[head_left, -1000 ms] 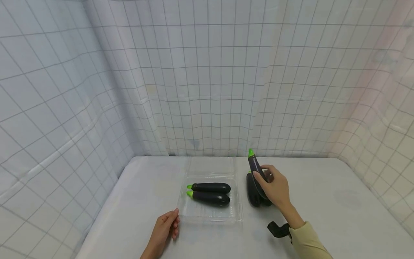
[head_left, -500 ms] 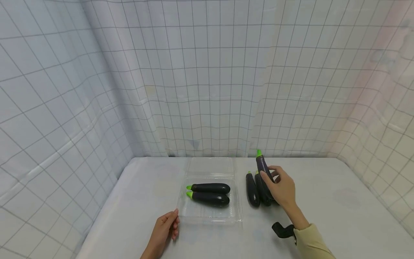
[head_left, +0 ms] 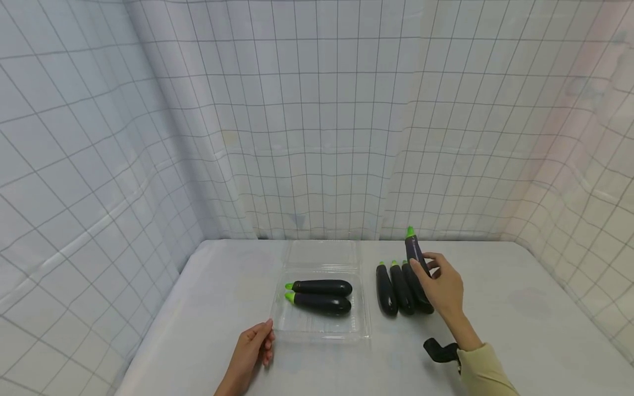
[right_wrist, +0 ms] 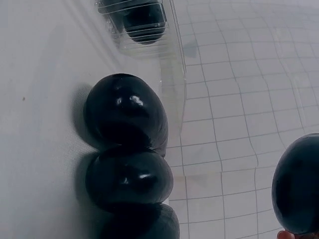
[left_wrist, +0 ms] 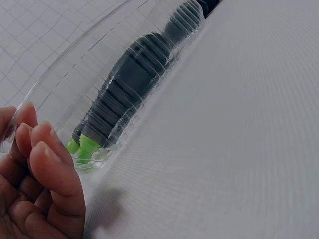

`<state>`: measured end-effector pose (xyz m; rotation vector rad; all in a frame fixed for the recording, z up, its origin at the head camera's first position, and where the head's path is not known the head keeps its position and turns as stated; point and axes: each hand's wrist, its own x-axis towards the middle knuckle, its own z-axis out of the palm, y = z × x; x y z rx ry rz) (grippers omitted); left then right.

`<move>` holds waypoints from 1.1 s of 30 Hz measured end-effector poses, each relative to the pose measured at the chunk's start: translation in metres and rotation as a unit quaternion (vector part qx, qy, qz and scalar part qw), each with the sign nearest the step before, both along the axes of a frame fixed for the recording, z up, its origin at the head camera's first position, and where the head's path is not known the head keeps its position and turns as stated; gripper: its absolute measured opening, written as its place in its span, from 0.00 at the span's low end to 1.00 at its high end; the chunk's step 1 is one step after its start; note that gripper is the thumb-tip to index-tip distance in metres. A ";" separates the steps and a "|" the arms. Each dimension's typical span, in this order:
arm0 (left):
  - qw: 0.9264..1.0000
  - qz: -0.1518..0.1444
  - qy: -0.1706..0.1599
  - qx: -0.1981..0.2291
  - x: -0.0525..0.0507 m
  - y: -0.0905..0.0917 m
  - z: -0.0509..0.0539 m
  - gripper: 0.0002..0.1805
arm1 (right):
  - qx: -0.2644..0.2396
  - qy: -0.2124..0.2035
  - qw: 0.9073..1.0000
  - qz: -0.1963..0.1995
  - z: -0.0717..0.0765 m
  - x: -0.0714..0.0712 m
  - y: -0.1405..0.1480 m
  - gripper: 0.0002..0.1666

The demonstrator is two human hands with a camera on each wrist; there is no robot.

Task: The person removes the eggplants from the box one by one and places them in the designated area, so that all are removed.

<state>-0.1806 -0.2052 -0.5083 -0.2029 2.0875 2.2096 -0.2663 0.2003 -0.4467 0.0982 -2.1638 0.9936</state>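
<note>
My left hand pinches the near-left corner of an open clear plastic container; in the left wrist view the fingers of that hand are bent at the container's edge. Inside it two dark eggplants lie one behind the other, green stems to the left. My right hand holds another eggplant, stem tilted up and away, above the rightmost of three eggplants lying side by side. In the right wrist view the held eggplant is at the right edge, apart from the row.
The container's clear lid lies folded back toward the far edge of the white table. White gridded curtains stand behind the table and on both sides. A black device is at my right wrist.
My right hand has moved to the right with its eggplant, uncovering more of the three eggplants on the table. My left hand and the container have stayed in place.
</note>
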 end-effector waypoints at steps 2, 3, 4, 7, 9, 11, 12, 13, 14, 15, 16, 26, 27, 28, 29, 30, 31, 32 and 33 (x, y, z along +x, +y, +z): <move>1.000 0.001 0.001 -0.001 0.000 0.000 0.000 0.22 | 0.000 -0.001 1.000 -0.004 0.000 0.000 0.002 0.19; 1.000 0.001 0.000 -0.001 0.000 0.000 0.000 0.22 | -0.001 -0.002 1.000 -0.006 0.000 -0.001 0.003 0.19; 1.000 0.002 0.000 0.000 0.000 0.000 0.001 0.22 | 0.000 -0.003 1.000 -0.009 0.000 -0.001 0.004 0.19; 1.000 0.005 -0.001 0.002 0.000 0.000 0.002 0.22 | -0.002 -0.011 1.000 -0.015 -0.001 -0.002 0.007 0.19; 1.000 0.006 -0.001 0.004 0.000 0.000 0.002 0.22 | -0.005 -0.019 1.000 -0.020 -0.001 -0.002 0.008 0.20; 1.000 0.006 0.000 0.006 0.000 0.000 0.002 0.22 | -0.010 -0.027 0.999 -0.024 -0.001 -0.002 0.010 0.20; 1.000 0.005 -0.001 0.006 0.000 0.000 0.002 0.22 | -0.011 -0.030 0.999 -0.026 -0.001 -0.001 0.010 0.20; 1.000 0.004 -0.001 0.007 0.000 0.000 0.002 0.22 | -0.011 -0.033 0.999 -0.028 -0.001 -0.001 0.011 0.20; 1.000 0.003 -0.002 0.007 0.000 0.000 0.002 0.22 | -0.012 -0.035 0.999 -0.029 -0.001 -0.001 0.012 0.20; 1.000 0.002 -0.003 0.007 0.000 0.000 0.002 0.22 | -0.011 -0.035 0.999 -0.030 -0.001 -0.001 0.013 0.21; 1.000 0.001 -0.004 0.007 0.000 0.000 0.001 0.22 | -0.010 -0.036 0.999 -0.032 -0.001 -0.001 0.014 0.21; 1.000 0.003 -0.012 0.009 0.000 0.000 0.000 0.22 | -0.007 -0.057 0.997 -0.048 -0.007 -0.004 0.021 0.22; 1.000 0.003 -0.013 0.009 -0.001 0.000 0.000 0.22 | -0.007 -0.061 0.997 -0.049 -0.008 -0.004 0.022 0.22; 1.000 0.003 -0.013 0.010 -0.001 0.000 0.000 0.22 | -0.007 -0.065 0.997 -0.050 -0.009 -0.004 0.023 0.22; 1.000 0.003 -0.015 0.010 -0.001 0.000 0.000 0.22 | -0.005 -0.069 0.996 -0.052 -0.010 -0.005 0.024 0.23; 1.000 0.003 -0.015 0.011 -0.001 0.000 0.000 0.22 | -0.004 -0.071 0.996 -0.052 -0.011 -0.005 0.025 0.23; 1.000 0.004 -0.017 0.012 -0.001 0.000 0.000 0.22 | -0.002 -0.075 0.996 -0.052 -0.012 -0.006 0.026 0.23; 1.000 0.004 -0.017 0.012 0.000 0.001 0.000 0.22 | -0.001 -0.077 0.996 -0.053 -0.013 -0.006 0.027 0.23; 1.000 0.005 -0.019 0.012 0.000 0.001 0.000 0.22 | -0.001 -0.079 0.995 -0.052 -0.014 -0.006 0.028 0.23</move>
